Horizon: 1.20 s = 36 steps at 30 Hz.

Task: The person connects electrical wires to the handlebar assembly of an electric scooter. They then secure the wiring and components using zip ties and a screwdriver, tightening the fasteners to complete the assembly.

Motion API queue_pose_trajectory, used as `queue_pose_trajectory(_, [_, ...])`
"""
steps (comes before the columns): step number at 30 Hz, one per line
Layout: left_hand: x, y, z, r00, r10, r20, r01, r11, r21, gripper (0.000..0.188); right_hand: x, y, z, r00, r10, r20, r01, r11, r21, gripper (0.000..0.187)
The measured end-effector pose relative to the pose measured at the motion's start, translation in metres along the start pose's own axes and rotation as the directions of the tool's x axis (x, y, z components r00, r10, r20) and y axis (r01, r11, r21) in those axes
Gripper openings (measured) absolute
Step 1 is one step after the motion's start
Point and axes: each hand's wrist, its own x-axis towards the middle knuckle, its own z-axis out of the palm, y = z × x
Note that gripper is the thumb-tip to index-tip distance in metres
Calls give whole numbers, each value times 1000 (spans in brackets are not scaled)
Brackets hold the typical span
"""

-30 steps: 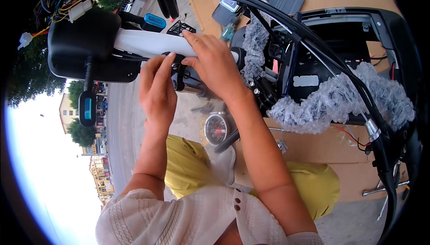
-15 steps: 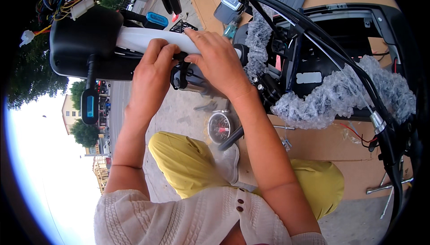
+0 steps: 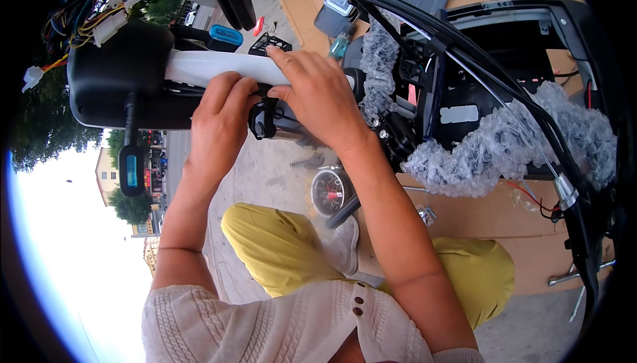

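Observation:
A long, smooth white panel [image 3: 209, 64] runs between a black rounded housing [image 3: 119, 71] at the left and the vehicle's black frame at the right. My left hand [image 3: 221, 114] is closed at the panel's near edge, its fingers bent and the fingertips partly hidden. Across the panel's right part lies my right hand [image 3: 320, 97], gripping it with the fingers on top and the thumb at the near edge. A black hook-like fitting [image 3: 264, 121] sits just below the gap between my hands.
Two mirrors with blue film, one a near mirror [image 3: 131, 169], flank the housing. Loose wires with white connectors [image 3: 109, 28] hang at upper left. Black cables [image 3: 424, 28] cross above bubble-wrapped frame tubes [image 3: 464, 164]. A round clear-faced part [image 3: 328, 192] and a wrench [image 3: 580, 273] lie on the ground.
Both hands keep nearly the same place on the white panel, with a slight shift of the left fingers. The whole view has moved a little, so the housing and mirrors appear farther left.

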Motion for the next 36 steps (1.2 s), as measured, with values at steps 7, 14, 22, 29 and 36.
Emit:
queue_pose_trajectory(7, [-7,-3,6,995,76,-66,-73,996,43,27,0,0,-1,1000,22,-19,-21,997,70,52])
queue_pose_trajectory(14, [-9,-2,9,991,100,-88,-92,991,94,27,2,-3,-1,995,101,-27,-98,991,92,46])
queue_pose_trajectory(22, [-18,-10,16,983,155,-103,-142,982,125,34,4,-4,-1,986,164,-23,-158,973,169,41])
queue_pose_trajectory(29, [-31,-13,41,939,120,-321,-93,991,98,45,6,-5,0,982,190,3,-186,961,205,40])
queue_pose_trajectory(36, [-31,5,66,844,-58,-533,64,998,-7,44,6,-2,1,988,155,-26,-147,969,200,40])
